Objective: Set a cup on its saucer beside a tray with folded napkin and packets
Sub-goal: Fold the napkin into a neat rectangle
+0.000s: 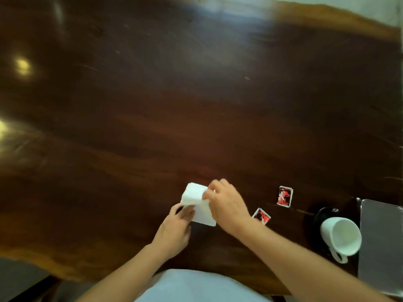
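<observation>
Near counter (196,105) front edge, both hands pinch white napkin (197,203): left hand (174,229) lower corner, right hand (226,205) top. Two red packets (284,196) beside; white cup (340,236) on black saucer (320,214), by gray tray (381,243) at right.

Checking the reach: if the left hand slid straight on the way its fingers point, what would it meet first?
The white paper napkin, which the left hand already touches; beyond it, only bare dark wooden table.
</observation>
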Action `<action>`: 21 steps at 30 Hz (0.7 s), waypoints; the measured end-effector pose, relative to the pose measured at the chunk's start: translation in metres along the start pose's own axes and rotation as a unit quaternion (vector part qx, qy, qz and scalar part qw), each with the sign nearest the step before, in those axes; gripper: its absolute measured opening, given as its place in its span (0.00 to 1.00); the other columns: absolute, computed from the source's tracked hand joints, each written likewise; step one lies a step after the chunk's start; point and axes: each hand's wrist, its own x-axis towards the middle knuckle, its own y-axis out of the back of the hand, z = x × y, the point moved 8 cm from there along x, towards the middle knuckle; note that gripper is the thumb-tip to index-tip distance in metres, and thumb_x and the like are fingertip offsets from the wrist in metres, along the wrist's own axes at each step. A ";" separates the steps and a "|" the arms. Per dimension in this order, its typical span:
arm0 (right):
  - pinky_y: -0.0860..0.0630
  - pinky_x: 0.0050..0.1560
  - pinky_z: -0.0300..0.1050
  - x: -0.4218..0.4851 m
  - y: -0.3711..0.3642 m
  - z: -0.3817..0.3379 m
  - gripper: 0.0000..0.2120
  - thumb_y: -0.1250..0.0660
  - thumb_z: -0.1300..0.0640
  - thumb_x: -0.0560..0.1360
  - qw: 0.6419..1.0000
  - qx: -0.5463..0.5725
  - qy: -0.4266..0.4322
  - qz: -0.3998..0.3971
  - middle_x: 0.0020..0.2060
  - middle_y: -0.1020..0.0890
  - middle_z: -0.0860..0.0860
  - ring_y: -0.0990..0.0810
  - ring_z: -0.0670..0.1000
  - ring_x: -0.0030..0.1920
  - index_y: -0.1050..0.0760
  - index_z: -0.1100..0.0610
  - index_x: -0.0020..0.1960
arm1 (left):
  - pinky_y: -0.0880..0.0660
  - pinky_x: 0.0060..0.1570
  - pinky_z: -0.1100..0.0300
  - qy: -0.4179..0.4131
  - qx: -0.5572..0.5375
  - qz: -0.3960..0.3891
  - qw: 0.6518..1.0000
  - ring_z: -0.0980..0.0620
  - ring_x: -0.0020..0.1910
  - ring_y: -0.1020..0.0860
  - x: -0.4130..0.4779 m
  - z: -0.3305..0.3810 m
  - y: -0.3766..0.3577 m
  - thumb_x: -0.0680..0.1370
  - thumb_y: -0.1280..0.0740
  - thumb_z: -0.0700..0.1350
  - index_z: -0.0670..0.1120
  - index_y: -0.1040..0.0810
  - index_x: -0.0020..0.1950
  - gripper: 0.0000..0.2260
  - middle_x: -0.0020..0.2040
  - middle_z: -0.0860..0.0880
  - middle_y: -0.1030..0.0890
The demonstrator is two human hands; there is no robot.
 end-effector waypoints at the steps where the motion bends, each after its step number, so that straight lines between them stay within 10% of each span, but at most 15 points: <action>1: 0.24 0.36 0.50 -0.011 -0.017 -0.007 0.14 0.25 0.67 0.64 0.999 -0.026 0.015 -0.022 0.43 0.20 0.52 0.23 0.56 0.43 0.18 0.54 0.47 | 0.27 0.65 0.57 0.060 -0.099 0.035 0.993 0.47 0.68 0.26 0.000 -0.008 0.011 0.77 0.37 0.35 0.43 0.20 0.65 0.17 0.69 0.46 0.24; 6: 0.28 0.57 0.51 -0.050 -0.084 -0.003 0.12 0.35 0.57 0.79 0.978 -0.033 -0.080 -0.192 0.58 0.23 0.54 0.28 0.56 0.58 0.25 0.55 0.61 | 0.21 0.53 0.53 0.348 -0.299 0.173 0.871 0.49 0.51 0.19 -0.009 -0.060 0.037 0.79 0.38 0.33 0.46 0.21 0.48 0.10 0.52 0.47 0.18; 12: 0.26 0.60 0.54 -0.045 -0.085 0.019 0.15 0.38 0.57 0.80 0.950 -0.002 -0.140 -0.280 0.60 0.23 0.55 0.29 0.58 0.60 0.26 0.55 0.66 | 0.23 0.61 0.52 0.222 -0.199 0.090 0.950 0.47 0.64 0.25 0.040 -0.013 0.037 0.82 0.36 0.52 0.50 0.29 0.74 0.21 0.71 0.48 0.30; 18: 0.33 0.70 0.60 -0.065 -0.081 0.039 0.25 0.38 0.56 0.80 0.907 0.079 -0.199 -0.363 0.73 0.31 0.56 0.38 0.61 0.74 0.36 0.50 0.77 | 0.26 0.58 0.54 0.219 -0.038 0.022 0.975 0.47 0.64 0.29 0.059 0.002 0.019 0.79 0.32 0.55 0.46 0.23 0.65 0.19 0.62 0.47 0.24; 21: 0.30 0.71 0.56 -0.084 -0.078 0.055 0.29 0.34 0.54 0.79 0.898 0.177 -0.275 -0.296 0.74 0.31 0.54 0.33 0.58 0.74 0.38 0.49 0.78 | 0.22 0.55 0.54 0.208 -0.126 0.012 0.970 0.49 0.59 0.24 0.048 0.002 0.013 0.78 0.29 0.53 0.48 0.20 0.56 0.12 0.55 0.48 0.21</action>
